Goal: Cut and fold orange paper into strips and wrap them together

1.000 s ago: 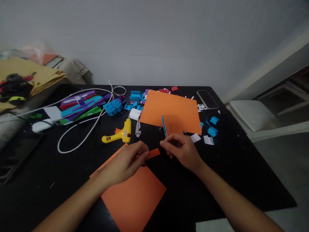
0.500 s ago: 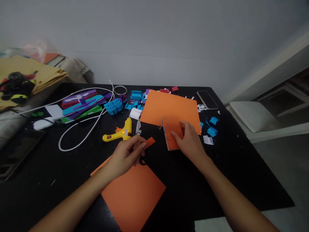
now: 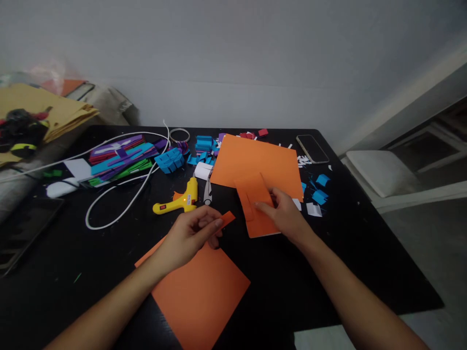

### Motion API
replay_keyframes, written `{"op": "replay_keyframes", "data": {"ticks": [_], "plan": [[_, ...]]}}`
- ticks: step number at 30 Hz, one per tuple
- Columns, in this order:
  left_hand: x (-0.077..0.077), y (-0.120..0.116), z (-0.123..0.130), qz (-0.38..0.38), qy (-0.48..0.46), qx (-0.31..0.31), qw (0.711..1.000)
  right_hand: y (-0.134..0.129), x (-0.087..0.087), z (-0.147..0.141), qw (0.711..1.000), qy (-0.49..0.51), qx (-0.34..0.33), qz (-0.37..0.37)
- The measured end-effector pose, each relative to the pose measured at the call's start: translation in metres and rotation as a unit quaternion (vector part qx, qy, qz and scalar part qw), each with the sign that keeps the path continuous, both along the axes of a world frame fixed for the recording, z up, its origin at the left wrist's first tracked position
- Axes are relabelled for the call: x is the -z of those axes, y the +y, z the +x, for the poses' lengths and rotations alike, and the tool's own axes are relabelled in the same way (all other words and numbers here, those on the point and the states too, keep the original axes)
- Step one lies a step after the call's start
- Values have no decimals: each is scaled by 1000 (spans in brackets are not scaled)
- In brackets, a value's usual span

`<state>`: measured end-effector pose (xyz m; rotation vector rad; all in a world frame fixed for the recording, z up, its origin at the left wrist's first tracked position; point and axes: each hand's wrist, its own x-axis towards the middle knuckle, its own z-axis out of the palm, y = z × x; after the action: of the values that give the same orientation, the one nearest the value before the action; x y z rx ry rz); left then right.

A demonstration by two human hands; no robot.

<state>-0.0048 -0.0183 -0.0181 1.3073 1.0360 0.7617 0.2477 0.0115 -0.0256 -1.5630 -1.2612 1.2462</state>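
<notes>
My left hand [image 3: 193, 233] pinches a small orange paper strip [image 3: 228, 218] between thumb and fingers, above a square orange sheet [image 3: 204, 291] lying near the table's front. My right hand [image 3: 288, 216] grips a small stack of orange paper pieces [image 3: 260, 226], thumb on top; the fingers underneath are partly hidden. A narrow orange strip [image 3: 245, 201] lies at the left side of that stack. Behind the stack lies a larger orange sheet [image 3: 255, 158]. Just beyond my left hand are a yellow glue gun [image 3: 191, 194] with a lit orange light and a pair of scissors [image 3: 207, 192].
Bundled purple, blue and green paper strips [image 3: 124, 158] lie left, with a white cable [image 3: 109, 226] looped around them. Blue folded paper [image 3: 170, 160], a tape roll [image 3: 180, 135] and scraps lie behind. A phone [image 3: 312, 148] rests back right, near blue scraps [image 3: 321, 196].
The orange stack in my right hand has turned and tilted, with its pieces now spread and a narrow strip showing on its left. My left hand stays nearly still with its strip.
</notes>
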Motion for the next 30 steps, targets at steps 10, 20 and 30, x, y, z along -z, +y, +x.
{"op": "replay_keyframes", "data": {"ticks": [10,20,30], "plan": [[-7,-2,-1,-6,-58,16,998,-16,-18,-16,971,217,-58,-82],[-6,-3,-2,3,-14,-13,1000,-23,-12,-24,973,199,-94,-71],[-5,-2,3,3,-12,-38,999,-27,-8,-30,992,129,-10,13]]}}
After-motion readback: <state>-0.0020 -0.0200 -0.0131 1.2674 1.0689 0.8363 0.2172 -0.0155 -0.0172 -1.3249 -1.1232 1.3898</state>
